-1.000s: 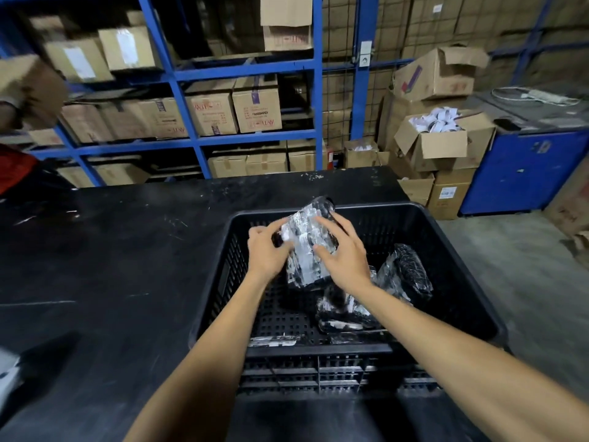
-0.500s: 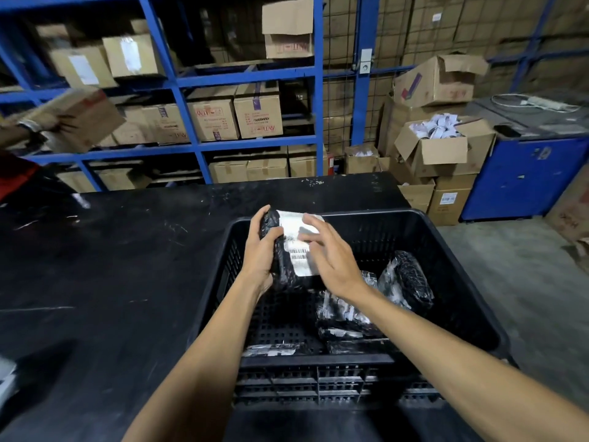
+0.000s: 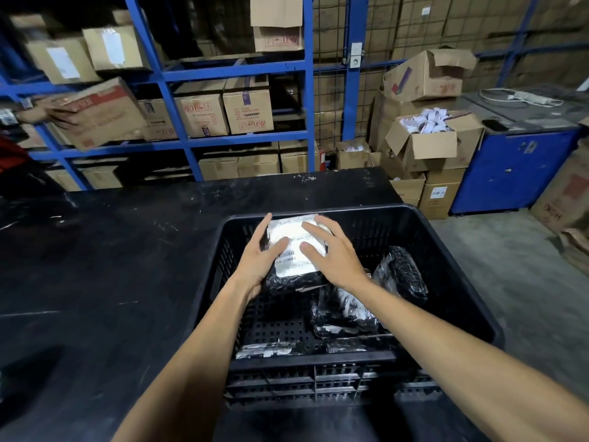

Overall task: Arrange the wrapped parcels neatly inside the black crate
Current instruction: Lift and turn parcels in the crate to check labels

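The black crate [image 3: 452, 282] stands on the black table's right part. Inside its far left part a black wrapped parcel with a white label [image 3: 294, 260] faces label up. My left hand [image 3: 259, 261] grips its left edge, thumb on the label. My right hand [image 3: 331, 255] lies on its right side with fingers spread. Another shiny black parcel [image 3: 401, 275] leans at the crate's right. A third parcel [image 3: 344, 314] lies mid-floor, and flat ones [image 3: 271, 349] lie by the near wall.
The black table [image 3: 111, 266] spreads to the left. Blue shelving [image 3: 165, 78] with cardboard boxes stands behind. A person's hand at far left holds a tilted cardboard box [image 3: 95, 113]. Open boxes [image 3: 430, 141] and a blue cabinet [image 3: 510, 173] stand at right.
The parcel has been turned from upright to label up and moved toward the crate's far left part. The person at left has swung the cardboard box further right.
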